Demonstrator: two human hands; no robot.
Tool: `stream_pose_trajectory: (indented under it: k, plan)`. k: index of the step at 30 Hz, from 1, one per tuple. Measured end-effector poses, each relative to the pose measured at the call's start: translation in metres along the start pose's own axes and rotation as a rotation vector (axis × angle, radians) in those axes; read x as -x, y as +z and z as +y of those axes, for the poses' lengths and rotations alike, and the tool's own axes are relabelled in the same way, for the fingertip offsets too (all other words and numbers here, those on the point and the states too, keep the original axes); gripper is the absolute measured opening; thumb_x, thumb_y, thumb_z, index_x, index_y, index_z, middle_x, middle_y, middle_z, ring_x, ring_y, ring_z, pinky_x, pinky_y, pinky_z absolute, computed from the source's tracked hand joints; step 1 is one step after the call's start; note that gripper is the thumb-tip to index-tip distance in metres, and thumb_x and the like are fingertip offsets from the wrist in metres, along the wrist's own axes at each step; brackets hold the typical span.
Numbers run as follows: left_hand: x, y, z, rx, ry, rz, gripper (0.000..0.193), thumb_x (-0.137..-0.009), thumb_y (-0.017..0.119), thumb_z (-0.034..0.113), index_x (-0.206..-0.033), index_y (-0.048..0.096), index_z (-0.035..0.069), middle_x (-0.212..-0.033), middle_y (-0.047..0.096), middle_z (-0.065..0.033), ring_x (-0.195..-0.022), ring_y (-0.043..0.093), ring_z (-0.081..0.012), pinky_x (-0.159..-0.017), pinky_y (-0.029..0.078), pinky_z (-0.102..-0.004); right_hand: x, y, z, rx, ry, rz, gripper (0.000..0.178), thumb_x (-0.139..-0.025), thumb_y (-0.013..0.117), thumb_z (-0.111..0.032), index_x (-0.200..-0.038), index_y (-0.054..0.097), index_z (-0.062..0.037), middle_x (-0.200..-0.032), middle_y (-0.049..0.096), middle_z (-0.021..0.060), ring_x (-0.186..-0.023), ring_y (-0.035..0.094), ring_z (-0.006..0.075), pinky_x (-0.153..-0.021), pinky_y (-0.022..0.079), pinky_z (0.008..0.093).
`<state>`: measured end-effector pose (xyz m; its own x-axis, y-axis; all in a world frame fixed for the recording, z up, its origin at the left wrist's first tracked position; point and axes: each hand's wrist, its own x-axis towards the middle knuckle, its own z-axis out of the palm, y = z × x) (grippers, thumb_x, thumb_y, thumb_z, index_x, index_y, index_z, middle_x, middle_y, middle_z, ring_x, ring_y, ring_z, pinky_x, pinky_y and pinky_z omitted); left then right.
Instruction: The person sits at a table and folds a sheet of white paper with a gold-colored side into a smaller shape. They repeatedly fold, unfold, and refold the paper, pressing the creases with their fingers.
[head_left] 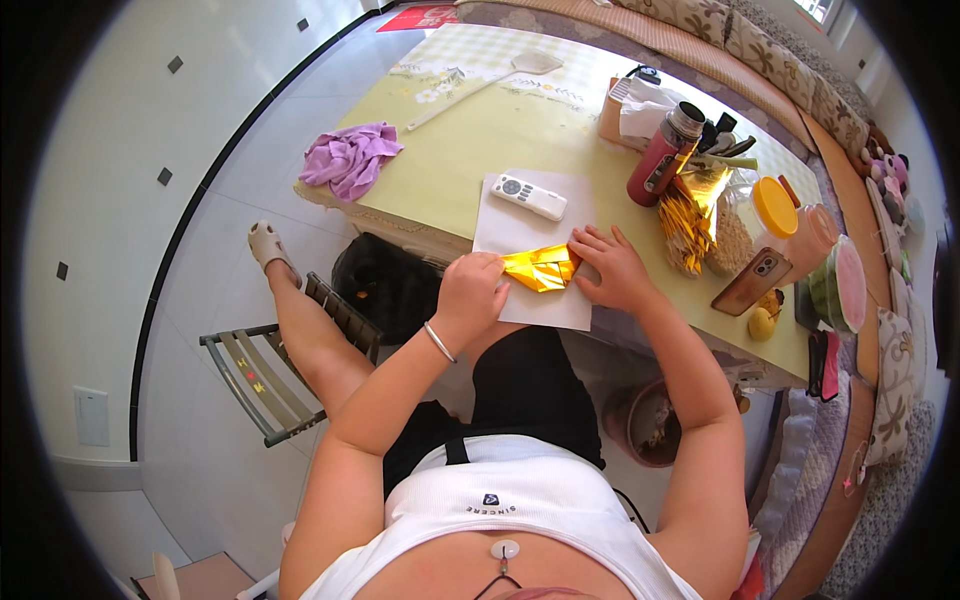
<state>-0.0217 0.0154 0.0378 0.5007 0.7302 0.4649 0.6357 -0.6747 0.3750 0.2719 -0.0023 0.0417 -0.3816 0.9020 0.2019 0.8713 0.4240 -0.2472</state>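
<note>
A folded piece of shiny gold foil paper (pixel 541 270) lies over the near part of a white sheet (pixel 497 226) at the table's front edge. My left hand (pixel 472 292) has its fingers closed on the foil's left end; its fingertips are partly hidden behind the knuckles. At the other end, my right hand (pixel 614 268) grips the foil's right edge between thumb and forefinger, its other fingers stretched out over the sheet. Just beyond the foil, a white remote control (pixel 529 196) rests on the sheet. A bundle of similar gold foil pieces (pixel 687 222) stands farther right.
On the right are a maroon thermos (pixel 656 165), a jar with a yellow lid (pixel 774 207), a phone (pixel 751 281) and a yellow fruit (pixel 762 323). A purple cloth (pixel 350 160) and a white long-handled swatter (pixel 472 100) lie left. Below stand a folding stool (pixel 262 383) and a bin (pixel 640 425).
</note>
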Motion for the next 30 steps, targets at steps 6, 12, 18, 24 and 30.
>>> stream_pose_trajectory:
  k: [6, 12, 18, 24, 30]
  plan:
    - [-0.008, 0.006, -0.013, 0.095, -0.139, 0.045, 0.025, -0.079, 0.077, 0.006, -0.103, 0.073, 0.001, -0.097, 0.075, -0.0119, -0.098, 0.072, -0.0283, -0.082, 0.056, -0.0416, -0.006, 0.025, 0.007, -0.216, -0.028, 0.351, 0.024, -0.090, 0.068, -0.005, -0.114, 0.069, -0.0035, -0.111, 0.075, 0.0096, -0.098, 0.073, 0.0267, -0.094, 0.056, 0.0460]
    - [-0.016, -0.006, -0.018, 1.215, -0.808, 0.200, 0.009, -0.092, 0.074, 0.003, -0.097, 0.067, 0.002, -0.084, 0.072, -0.0052, -0.072, 0.072, -0.0143, -0.059, 0.054, -0.0242, -0.017, 0.016, -0.024, -1.334, 0.423, 0.580, 0.006, -0.096, 0.069, 0.000, -0.100, 0.066, -0.0035, -0.082, 0.066, 0.0014, -0.070, 0.066, 0.0101, -0.064, 0.054, 0.0222]
    - [-0.013, -0.009, -0.018, 1.320, -0.791, 0.309, 0.005, -0.094, 0.072, 0.001, -0.097, 0.068, 0.000, -0.086, 0.073, -0.0094, -0.075, 0.074, -0.0172, -0.065, 0.059, -0.0242, -0.017, 0.024, -0.041, -1.297, 0.380, 0.709, 0.006, -0.095, 0.067, 0.005, -0.099, 0.066, 0.0003, -0.085, 0.068, 0.0052, -0.064, 0.067, 0.0124, -0.064, 0.057, 0.0236]
    - [-0.005, -0.014, -0.018, 1.380, -0.806, 0.331, 0.008, -0.095, 0.072, 0.005, -0.096, 0.070, -0.003, -0.088, 0.074, -0.0120, -0.075, 0.075, -0.0188, -0.068, 0.061, -0.0251, -0.004, 0.028, -0.047, -1.098, 0.264, 0.670, 0.012, -0.095, 0.068, 0.005, -0.105, 0.074, 0.0048, -0.095, 0.074, 0.0103, -0.077, 0.074, 0.0167, -0.069, 0.060, 0.0253]
    - [0.005, -0.017, -0.019, 1.342, -0.802, 0.289, 0.008, -0.096, 0.070, 0.001, -0.102, 0.072, -0.003, -0.088, 0.074, -0.0097, -0.075, 0.074, -0.0167, -0.069, 0.062, -0.0251, 0.008, 0.022, -0.055, -0.897, 0.127, 0.647, 0.012, -0.096, 0.070, 0.001, -0.106, 0.075, 0.0060, -0.095, 0.074, 0.0113, -0.079, 0.075, 0.0181, -0.071, 0.061, 0.0265]
